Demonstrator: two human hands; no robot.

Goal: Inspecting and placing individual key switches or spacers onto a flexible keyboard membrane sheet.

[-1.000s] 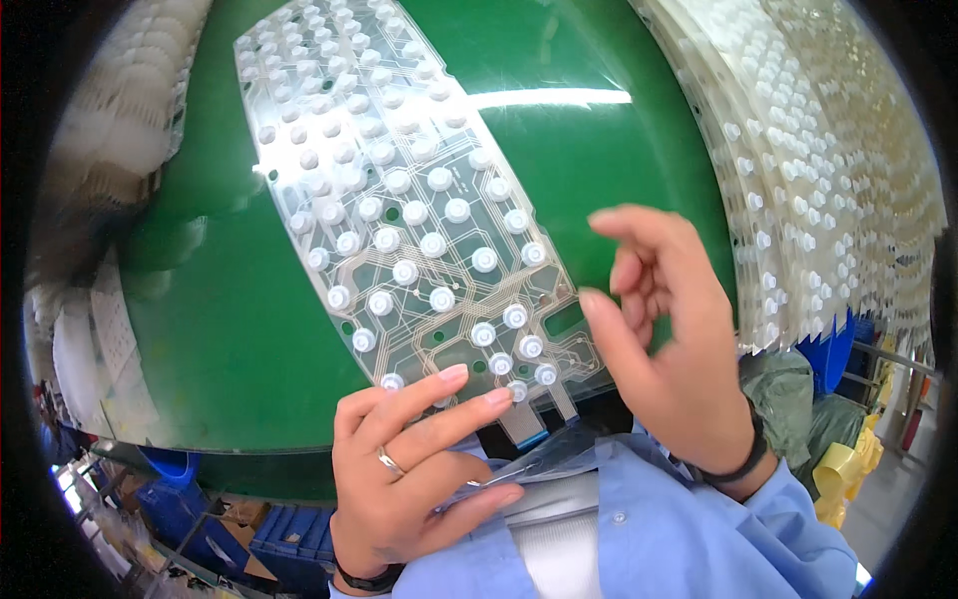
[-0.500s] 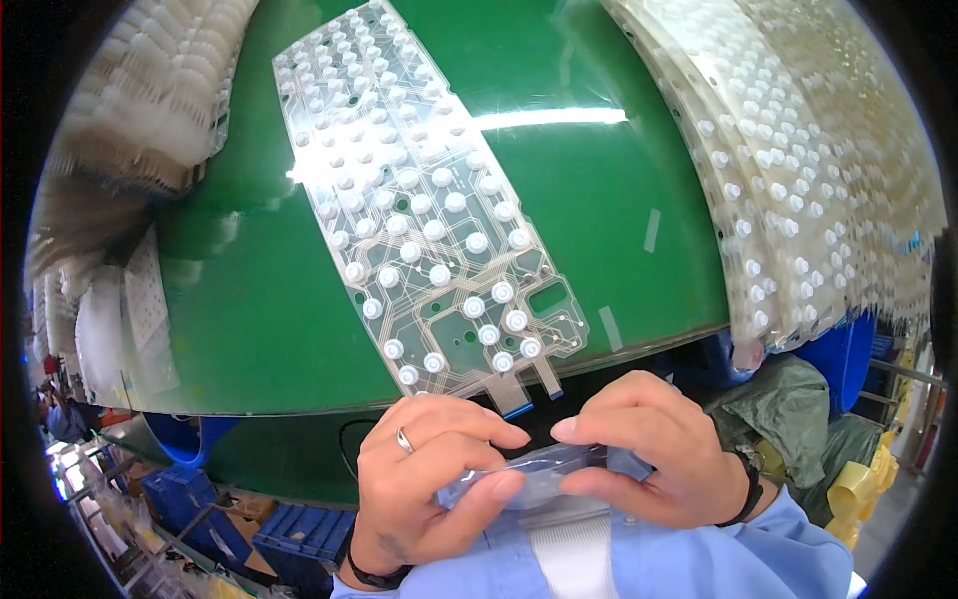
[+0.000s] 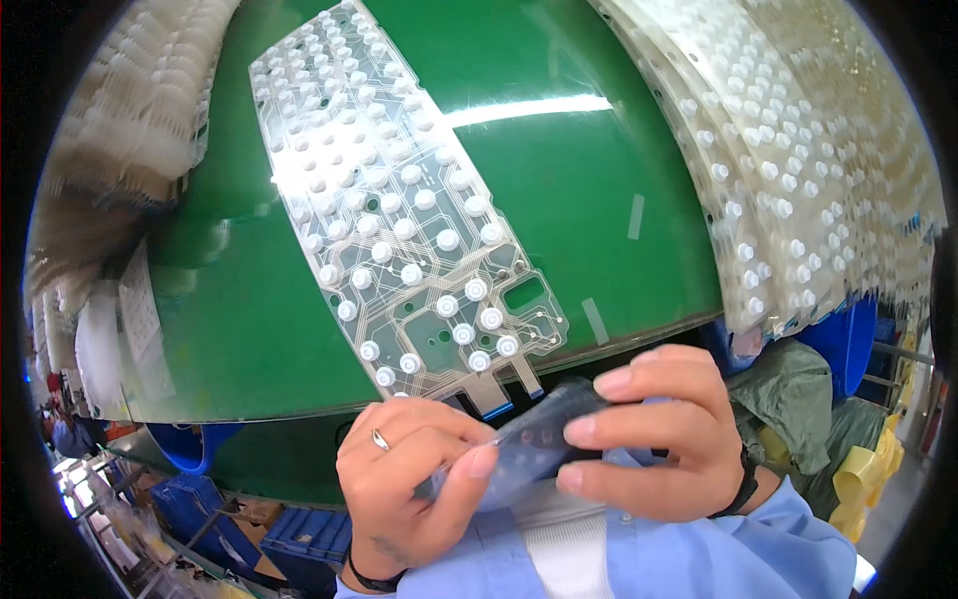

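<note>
A small piece of clear, glossy plastic film point(image 3: 521, 444) is stretched between my hands, just off the table's near edge; it looks dark where the background shows through, with a few small spots on it. My left hand point(image 3: 404, 479), with a ring on one finger, pinches its left end between thumb and fingers. At the film's right end, my right hand point(image 3: 664, 429) grips it with the fingertips and thumb. Beyond my hands lies a transparent keyboard membrane sheet point(image 3: 424, 270) with rows of white rubber domes and printed traces. Its two short ribbon tails hang over the near edge.
The green tabletop point(image 3: 559, 220) carries a stack of similar domed sheets point(image 3: 778, 190) on the right and another stack point(image 3: 130, 110) on the left. Two short strips of clear tape point(image 3: 596, 320) stick to the table. Blue crates point(image 3: 304, 539) and a green plastic bag point(image 3: 798, 399) are below.
The film has tilted, its right end rising as my right hand moved up a little and its fingers spread. The whole view has shifted slightly, so the sheet appears farther left.
</note>
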